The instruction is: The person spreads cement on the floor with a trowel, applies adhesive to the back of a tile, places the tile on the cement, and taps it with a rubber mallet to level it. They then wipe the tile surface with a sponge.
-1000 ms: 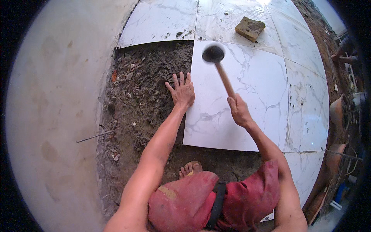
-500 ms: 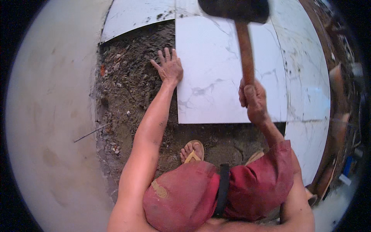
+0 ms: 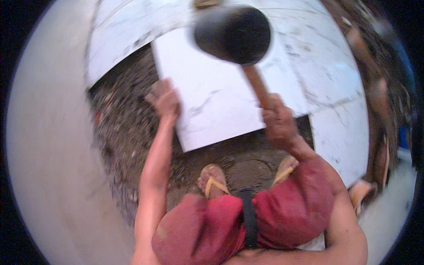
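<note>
A rubber mallet with a black head [image 3: 234, 35] and a brown wooden handle [image 3: 255, 84] is held up over the white marbled tile [image 3: 216, 95]. My right hand [image 3: 279, 121] is closed around the lower part of that handle. Along the tile's left edge rests my left hand [image 3: 165, 100], its fingers apart and somewhat smeared, holding nothing. The mallet head looks large and blurred and hides the far part of the tile; whether it touches the surface I cannot tell.
Rough dark mortar bed [image 3: 126, 104] lies left of the tile, beside a pale smooth wall [image 3: 53, 123]. Other laid tiles [image 3: 333, 57] stand beyond and to the right. My sandalled feet [image 3: 213, 180] are close to the tile's near edge. Brown debris [image 3: 380, 110] lines the far right.
The whole view has turned, so the tile now appears slanted. The mallet head has come left and lower in the picture, looking bigger. My left hand remains at the tile's left edge.
</note>
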`<state>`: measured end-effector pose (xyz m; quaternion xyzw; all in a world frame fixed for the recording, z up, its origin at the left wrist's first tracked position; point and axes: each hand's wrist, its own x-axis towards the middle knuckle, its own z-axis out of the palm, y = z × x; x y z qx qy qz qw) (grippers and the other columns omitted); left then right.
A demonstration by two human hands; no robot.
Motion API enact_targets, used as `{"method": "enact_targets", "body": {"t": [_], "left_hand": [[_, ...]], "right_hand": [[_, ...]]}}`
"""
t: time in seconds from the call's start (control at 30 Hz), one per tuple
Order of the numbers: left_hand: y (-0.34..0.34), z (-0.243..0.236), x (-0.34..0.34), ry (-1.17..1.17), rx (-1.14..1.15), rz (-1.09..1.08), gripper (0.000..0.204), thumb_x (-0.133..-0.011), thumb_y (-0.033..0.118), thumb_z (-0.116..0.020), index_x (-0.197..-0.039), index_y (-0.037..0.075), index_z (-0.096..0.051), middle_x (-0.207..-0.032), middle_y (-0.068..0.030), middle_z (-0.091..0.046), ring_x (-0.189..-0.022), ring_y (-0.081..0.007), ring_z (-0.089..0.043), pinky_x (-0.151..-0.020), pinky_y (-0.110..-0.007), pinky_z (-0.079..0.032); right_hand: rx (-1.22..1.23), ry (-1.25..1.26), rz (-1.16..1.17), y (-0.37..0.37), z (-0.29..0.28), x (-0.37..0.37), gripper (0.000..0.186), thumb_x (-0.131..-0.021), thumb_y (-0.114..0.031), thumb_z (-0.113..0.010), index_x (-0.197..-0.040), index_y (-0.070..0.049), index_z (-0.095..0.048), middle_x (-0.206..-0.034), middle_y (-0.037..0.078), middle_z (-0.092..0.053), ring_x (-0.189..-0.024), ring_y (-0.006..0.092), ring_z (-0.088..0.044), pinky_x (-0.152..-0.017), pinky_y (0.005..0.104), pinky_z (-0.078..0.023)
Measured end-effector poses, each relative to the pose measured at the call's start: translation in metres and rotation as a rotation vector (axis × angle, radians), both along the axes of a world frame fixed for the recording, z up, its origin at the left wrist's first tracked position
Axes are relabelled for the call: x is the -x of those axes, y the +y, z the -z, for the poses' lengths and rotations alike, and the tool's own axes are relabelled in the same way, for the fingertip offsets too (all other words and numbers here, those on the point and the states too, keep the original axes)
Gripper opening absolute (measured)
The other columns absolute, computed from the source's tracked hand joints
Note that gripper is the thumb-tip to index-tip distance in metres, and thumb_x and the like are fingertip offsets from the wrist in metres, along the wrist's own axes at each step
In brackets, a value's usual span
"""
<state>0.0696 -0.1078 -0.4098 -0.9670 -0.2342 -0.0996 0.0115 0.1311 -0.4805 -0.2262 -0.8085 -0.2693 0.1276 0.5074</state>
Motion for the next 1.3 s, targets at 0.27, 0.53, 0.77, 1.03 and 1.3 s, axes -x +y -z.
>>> {"method": "enact_targets", "body": {"t": [0.27,0.53,0.77,1.03,1.3], "left_hand": [[-0.011,-0.045,0.003,0.282,-0.041,-0.169,0.055,-0.099,0.034,-0.027,-0.15,0.014,-0.024,-0.157,-0.004,-0.02,-0.145,-0.0307,-0.01,-0.111,-0.064,0.002],[-0.012,-0.046,0.004,0.228,0.044,-0.175,0.055,-0.099,0.035,-0.026,-0.15,0.016,-0.024,-0.157,-0.0036,-0.02,-0.145,-0.0303,-0.011,-0.11,-0.065,0.003],[-0.015,-0.048,0.004,0.223,0.064,-0.177,0.055,-0.098,0.035,-0.027,-0.15,0.015,-0.024,-0.157,-0.0046,-0.02,-0.145,-0.0306,-0.011,-0.11,-0.064,0.004],[-0.005,-0.03,0.008,0.242,-0.039,-0.185,0.054,-0.098,0.034,-0.029,-0.149,0.016,-0.026,-0.156,-0.0032,-0.021,-0.145,-0.0312,-0.013,-0.11,-0.065,0.0],[-0.007,-0.028,0.01,0.192,0.066,-0.179,0.056,-0.097,0.034,-0.03,-0.149,0.015,-0.026,-0.156,-0.0059,-0.022,-0.145,-0.0313,-0.012,-0.109,-0.066,0.004]], "right_hand": [[0.402,0.326,0.041,-0.023,0.071,0.017,0.034,-0.096,-0.038,-0.048,-0.104,-0.005,-0.047,-0.066,0.021,-0.054,-0.069,0.0444,-0.059,-0.059,0.0492,-0.044],[0.133,0.194,-0.025,-0.021,0.068,0.02,0.035,-0.094,-0.041,-0.05,-0.101,-0.007,-0.048,-0.072,0.021,-0.06,-0.07,0.0473,-0.06,-0.06,0.0544,-0.045],[0.108,0.3,-0.047,-0.01,0.042,0.014,0.039,-0.091,-0.041,-0.057,-0.107,-0.006,-0.05,-0.074,0.022,-0.061,-0.073,0.0442,-0.062,-0.063,0.0499,-0.045],[-0.265,-0.019,0.196,-0.049,0.016,-0.014,0.038,-0.092,-0.043,-0.049,-0.09,-0.004,-0.047,-0.068,0.009,-0.048,-0.056,0.0278,-0.049,-0.049,0.0404,-0.039],[0.31,0.153,-0.021,-0.079,0.064,0.046,0.04,-0.091,-0.043,-0.056,-0.112,-0.009,-0.05,-0.082,0.02,-0.063,-0.08,0.0445,-0.062,-0.066,0.0526,-0.047]]}}
